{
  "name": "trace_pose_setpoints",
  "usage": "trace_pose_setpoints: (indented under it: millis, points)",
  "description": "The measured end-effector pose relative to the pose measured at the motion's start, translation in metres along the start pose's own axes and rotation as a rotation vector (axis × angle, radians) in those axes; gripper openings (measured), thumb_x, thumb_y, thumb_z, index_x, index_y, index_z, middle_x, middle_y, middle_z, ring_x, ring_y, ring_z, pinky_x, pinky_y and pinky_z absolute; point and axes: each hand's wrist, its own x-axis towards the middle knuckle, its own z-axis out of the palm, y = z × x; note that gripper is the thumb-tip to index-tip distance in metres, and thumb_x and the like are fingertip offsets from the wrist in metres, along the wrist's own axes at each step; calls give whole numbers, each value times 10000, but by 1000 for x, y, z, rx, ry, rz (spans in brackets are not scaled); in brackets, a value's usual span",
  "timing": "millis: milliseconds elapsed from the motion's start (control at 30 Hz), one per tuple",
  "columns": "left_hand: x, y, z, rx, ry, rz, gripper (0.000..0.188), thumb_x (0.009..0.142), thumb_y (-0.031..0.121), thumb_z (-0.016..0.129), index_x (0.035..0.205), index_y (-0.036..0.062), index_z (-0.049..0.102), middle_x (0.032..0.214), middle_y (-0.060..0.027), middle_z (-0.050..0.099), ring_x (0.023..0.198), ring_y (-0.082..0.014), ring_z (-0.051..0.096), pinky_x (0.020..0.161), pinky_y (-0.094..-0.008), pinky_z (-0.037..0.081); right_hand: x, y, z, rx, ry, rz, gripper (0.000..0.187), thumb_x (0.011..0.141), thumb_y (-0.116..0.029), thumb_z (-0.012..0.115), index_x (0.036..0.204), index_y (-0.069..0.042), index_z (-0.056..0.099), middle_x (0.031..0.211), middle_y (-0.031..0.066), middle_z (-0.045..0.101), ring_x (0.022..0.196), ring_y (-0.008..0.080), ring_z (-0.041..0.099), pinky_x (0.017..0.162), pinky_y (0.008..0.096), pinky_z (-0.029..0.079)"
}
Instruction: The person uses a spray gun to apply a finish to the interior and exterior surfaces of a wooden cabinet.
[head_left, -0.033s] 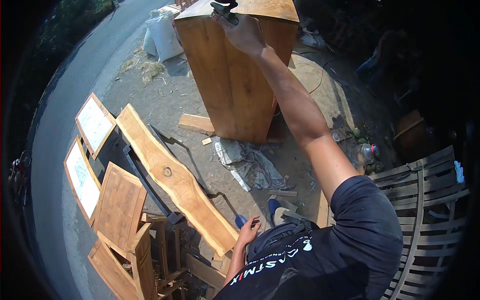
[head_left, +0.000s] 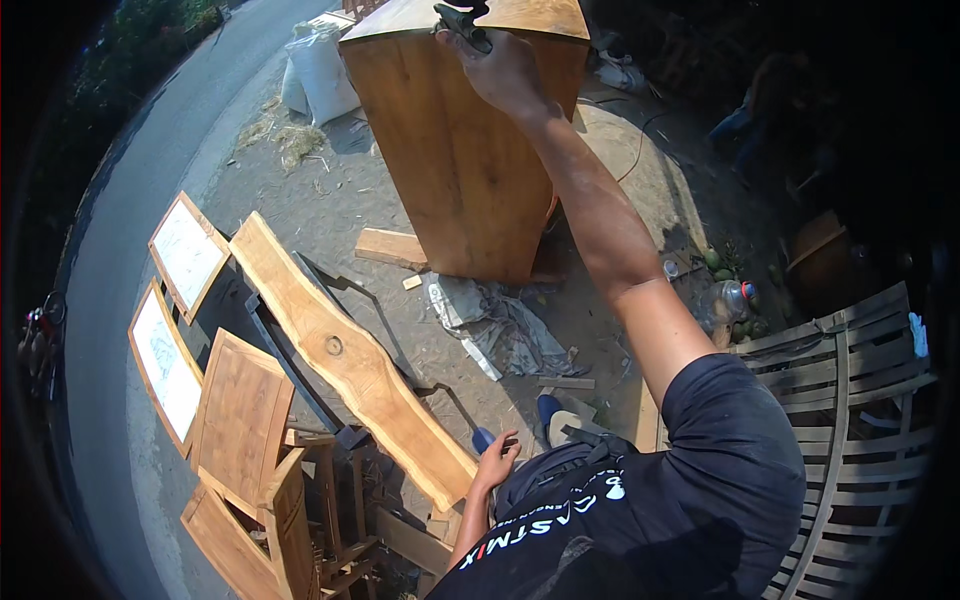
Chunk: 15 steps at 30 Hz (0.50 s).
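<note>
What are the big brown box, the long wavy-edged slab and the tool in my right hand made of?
Box: wood, probably stained or varnished; brown, with dark grain streaks.
Slab: wood, perhaps unfinished; paler, with grain and a dark knot.
Tool: possibly metal, from its dark, glinting surface, though plastic is possible.

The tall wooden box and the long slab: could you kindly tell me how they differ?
The box is darker brown; the slab is paler. The box has straight edges; the slab's long edges are wavy. The box is bulky; the slab is long and narrow. Both are wood with visible grain.
</note>
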Motion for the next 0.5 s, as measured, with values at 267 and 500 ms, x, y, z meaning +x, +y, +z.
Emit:
trace_pose_setpoints:
  millis: [267,500]
  points:
    - [9,-14,-17,130,-78,-50,437,995,232,650,1400,84,576,1244,-206,709,1166,-296,693,995,-392,533,-60,87,-150,108,283,110,613,910,-646,696,924,-37,760,658,32,654,614,145,624,624,333,489]
    - [32,9,-8,231,-97,-44,439,978,223,647,1390,85,584,1233,-189,715,1109,-299,715,972,-385,546,-107,131,-203,223,127,403,648,884,-694,689,1023,-68,784,679,18,662,666,133,622,695,311,489]
